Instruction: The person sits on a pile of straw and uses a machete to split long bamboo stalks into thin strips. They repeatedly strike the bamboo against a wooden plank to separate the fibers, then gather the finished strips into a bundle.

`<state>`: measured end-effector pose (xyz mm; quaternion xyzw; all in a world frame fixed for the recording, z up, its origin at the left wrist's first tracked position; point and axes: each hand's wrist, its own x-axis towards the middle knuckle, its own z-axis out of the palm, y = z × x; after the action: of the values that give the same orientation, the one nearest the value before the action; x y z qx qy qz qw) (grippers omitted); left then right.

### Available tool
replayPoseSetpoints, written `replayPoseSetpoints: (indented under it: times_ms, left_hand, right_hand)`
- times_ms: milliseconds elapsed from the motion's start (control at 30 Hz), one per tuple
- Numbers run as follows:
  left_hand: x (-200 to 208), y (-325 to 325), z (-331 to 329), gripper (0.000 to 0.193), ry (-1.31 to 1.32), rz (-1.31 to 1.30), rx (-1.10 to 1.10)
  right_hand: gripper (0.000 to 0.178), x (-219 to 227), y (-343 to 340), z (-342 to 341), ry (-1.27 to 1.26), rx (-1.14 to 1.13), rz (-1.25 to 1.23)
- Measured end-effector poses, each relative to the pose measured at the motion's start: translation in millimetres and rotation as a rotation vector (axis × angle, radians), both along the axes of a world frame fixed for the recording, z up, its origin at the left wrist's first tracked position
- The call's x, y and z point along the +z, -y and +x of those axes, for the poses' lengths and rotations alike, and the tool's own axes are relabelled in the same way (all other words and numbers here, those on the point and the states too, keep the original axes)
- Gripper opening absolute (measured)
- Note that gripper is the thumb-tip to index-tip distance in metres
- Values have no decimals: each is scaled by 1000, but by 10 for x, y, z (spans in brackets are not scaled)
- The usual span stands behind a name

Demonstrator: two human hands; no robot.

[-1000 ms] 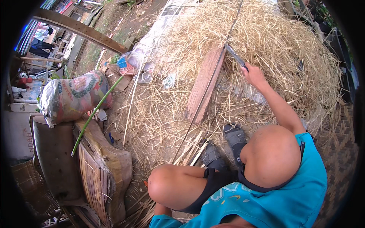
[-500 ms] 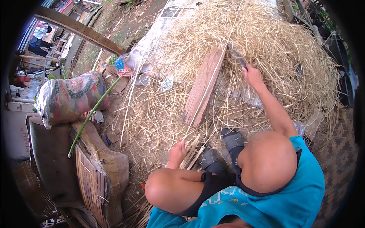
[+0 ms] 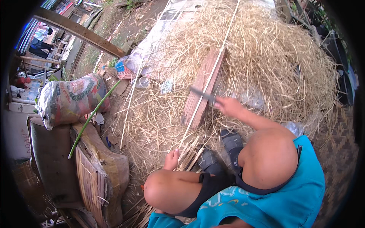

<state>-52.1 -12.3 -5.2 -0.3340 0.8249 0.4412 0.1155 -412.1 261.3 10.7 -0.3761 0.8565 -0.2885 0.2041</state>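
Note:
A long thin bamboo strip [image 3: 211, 76] runs from my left hand up along a wooden plank [image 3: 197, 108] and over the shavings beyond it. My left hand [image 3: 172, 159] is closed round the strip's near end, just beside my left knee. In my right hand [image 3: 228, 106] is the handle of a knife [image 3: 201, 93]. Its dark blade lies across the strip over the plank's lower half, pointing left. Whether the edge presses into the strip, I cannot tell.
A big heap of pale shavings [image 3: 273, 57] spreads past the plank. Several split strips [image 3: 188, 155] lie by my feet. At the left are a stuffed sack [image 3: 72, 98], a green bamboo stick [image 3: 93, 110] and a worn chair [image 3: 114, 167].
My right hand has drawn the knife from the plank's far end back towards me and left, so the blade now crosses the strip. My left hand has shifted slightly towards me.

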Motion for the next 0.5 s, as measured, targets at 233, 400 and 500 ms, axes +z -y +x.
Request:
replayPoseSetpoints:
  times_ms: [233,400,500]
  left_hand:
    - [1,-146,620,46,167,-179,190]
    - [31,-51,40,49,-39,-157,-41]
    - [-32,59,567,44,-4,-100,3]
  right_hand:
    - [48,16,-502,-1031,-117,-275,279]
    - [45,-131,-290,-695,-153,-81,60]
    - [44,-274,-432,-814,-267,-80,101]
